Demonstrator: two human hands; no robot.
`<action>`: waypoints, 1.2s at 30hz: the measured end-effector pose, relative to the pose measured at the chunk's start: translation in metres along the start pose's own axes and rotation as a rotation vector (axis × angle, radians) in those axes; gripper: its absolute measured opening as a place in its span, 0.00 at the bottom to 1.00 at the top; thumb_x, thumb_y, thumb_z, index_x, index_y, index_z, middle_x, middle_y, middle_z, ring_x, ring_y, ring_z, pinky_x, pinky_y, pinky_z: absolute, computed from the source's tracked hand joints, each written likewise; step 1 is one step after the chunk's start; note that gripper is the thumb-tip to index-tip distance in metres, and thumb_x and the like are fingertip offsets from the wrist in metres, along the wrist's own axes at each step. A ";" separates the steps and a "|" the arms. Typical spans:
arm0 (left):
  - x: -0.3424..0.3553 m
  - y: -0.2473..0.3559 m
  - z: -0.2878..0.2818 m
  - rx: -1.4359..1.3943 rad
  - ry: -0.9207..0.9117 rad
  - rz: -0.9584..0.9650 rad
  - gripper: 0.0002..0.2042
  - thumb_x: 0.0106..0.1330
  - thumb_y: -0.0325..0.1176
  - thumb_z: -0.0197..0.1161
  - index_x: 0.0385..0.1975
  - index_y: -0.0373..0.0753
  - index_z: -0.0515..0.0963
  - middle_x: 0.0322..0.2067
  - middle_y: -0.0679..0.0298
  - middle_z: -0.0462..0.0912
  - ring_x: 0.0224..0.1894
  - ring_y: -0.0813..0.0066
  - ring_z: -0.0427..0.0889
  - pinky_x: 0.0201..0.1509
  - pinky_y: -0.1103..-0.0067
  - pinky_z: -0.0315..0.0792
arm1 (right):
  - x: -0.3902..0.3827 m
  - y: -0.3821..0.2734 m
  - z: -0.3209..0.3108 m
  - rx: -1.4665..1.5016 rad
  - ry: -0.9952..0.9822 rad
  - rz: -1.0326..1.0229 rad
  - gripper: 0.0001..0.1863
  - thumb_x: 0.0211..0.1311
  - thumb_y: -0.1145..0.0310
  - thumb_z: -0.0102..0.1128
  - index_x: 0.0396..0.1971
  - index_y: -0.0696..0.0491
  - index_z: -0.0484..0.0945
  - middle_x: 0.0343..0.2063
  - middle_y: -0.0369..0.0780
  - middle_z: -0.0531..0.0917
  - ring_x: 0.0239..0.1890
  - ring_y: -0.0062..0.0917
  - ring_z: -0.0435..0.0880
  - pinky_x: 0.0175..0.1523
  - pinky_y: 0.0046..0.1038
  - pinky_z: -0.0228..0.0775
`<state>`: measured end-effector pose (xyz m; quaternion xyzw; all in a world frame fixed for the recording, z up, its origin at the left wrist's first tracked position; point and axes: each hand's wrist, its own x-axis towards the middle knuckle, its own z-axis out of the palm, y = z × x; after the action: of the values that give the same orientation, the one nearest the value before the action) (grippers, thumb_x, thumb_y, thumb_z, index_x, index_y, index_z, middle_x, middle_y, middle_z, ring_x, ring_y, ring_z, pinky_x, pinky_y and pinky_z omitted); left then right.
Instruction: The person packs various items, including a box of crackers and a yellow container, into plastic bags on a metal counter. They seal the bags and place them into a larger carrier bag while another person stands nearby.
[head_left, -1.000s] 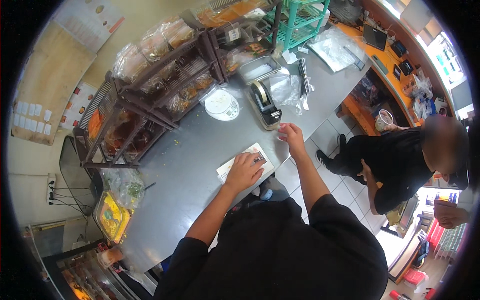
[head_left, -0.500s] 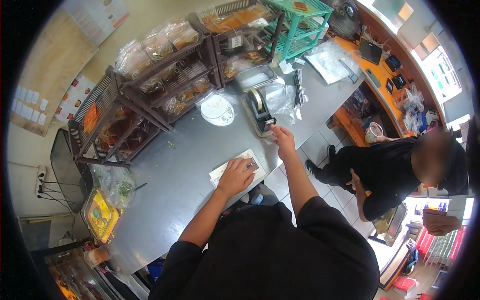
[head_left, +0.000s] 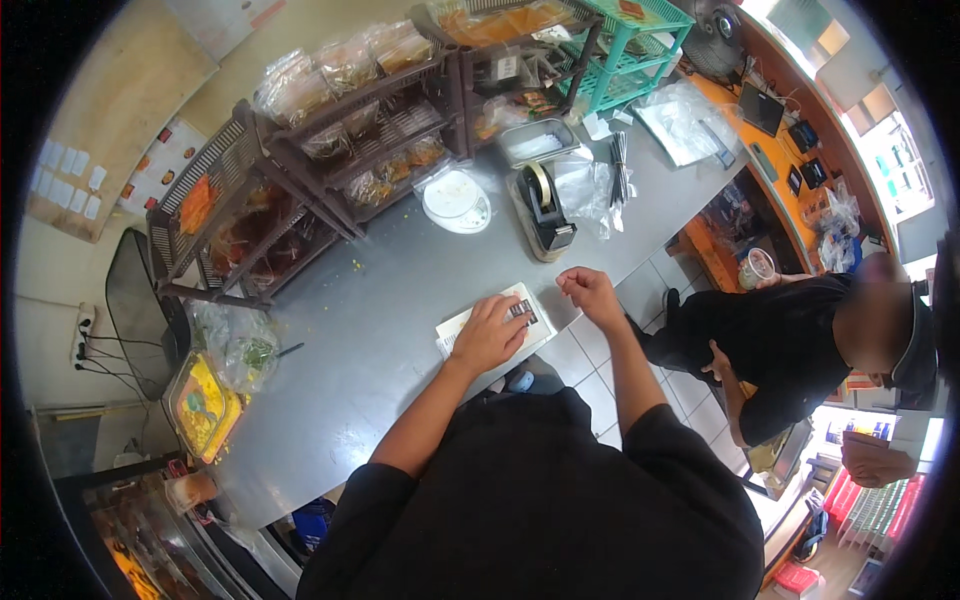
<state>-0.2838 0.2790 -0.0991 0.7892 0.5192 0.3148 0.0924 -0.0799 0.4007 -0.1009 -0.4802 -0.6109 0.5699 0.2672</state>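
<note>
My left hand [head_left: 485,332] rests with spread fingers on a white pad or stack of cards [head_left: 454,326], beside a small dark printed or metallic patch, on the steel counter [head_left: 330,390]. My right hand [head_left: 590,298] is raised near the counter's right edge, thumb and forefinger pinched; whatever they hold is too small to make out. Just beyond it stands a black tape dispenser [head_left: 545,215], with a white scale [head_left: 455,205] to its left.
Dark crates of bagged food [head_left: 380,120] line the back, beside green racks [head_left: 625,75]. A yellow-filled container [head_left: 200,405] is at left. A co-worker [head_left: 760,340] holding a cup [head_left: 755,268] stands right, near an orange desk [head_left: 775,165]. Plastic bags [head_left: 590,185] lie behind the dispenser.
My right hand reached up to the tape dispenser's front and has drawn back toward me, fingers pinched. My left hand stays on the white pad. The co-worker's cup has shifted slightly.
</note>
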 end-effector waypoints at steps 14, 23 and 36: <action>0.002 0.003 -0.001 -0.010 -0.040 -0.083 0.14 0.56 0.30 0.57 0.43 0.39 0.75 0.42 0.62 0.74 0.49 0.63 0.70 0.56 0.67 0.63 | 0.037 -0.016 0.015 -0.423 -0.745 -0.082 0.15 0.55 0.68 0.64 0.27 0.52 0.64 0.17 0.34 0.75 0.17 0.16 0.69 0.22 0.20 0.59; -0.003 -0.001 0.008 0.118 -0.107 -0.040 0.22 0.56 0.30 0.55 0.53 0.50 0.72 0.47 0.63 0.73 0.51 0.62 0.69 0.57 0.66 0.63 | 0.022 0.038 0.012 0.290 -0.629 0.250 0.11 0.56 0.67 0.65 0.26 0.49 0.68 0.17 0.29 0.73 0.16 0.12 0.65 0.22 0.16 0.54; -0.002 0.002 0.010 0.124 -0.012 -0.040 0.15 0.54 0.33 0.59 0.43 0.45 0.78 0.49 0.59 0.71 0.55 0.58 0.67 0.58 0.62 0.61 | -0.026 0.038 0.050 0.466 0.039 0.617 0.16 0.61 0.54 0.58 0.27 0.52 0.74 0.16 0.32 0.73 0.11 0.14 0.63 0.14 0.18 0.52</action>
<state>-0.2772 0.2785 -0.1067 0.7847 0.5528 0.2753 0.0530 -0.1025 0.3510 -0.1420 -0.5786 -0.2869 0.7377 0.1967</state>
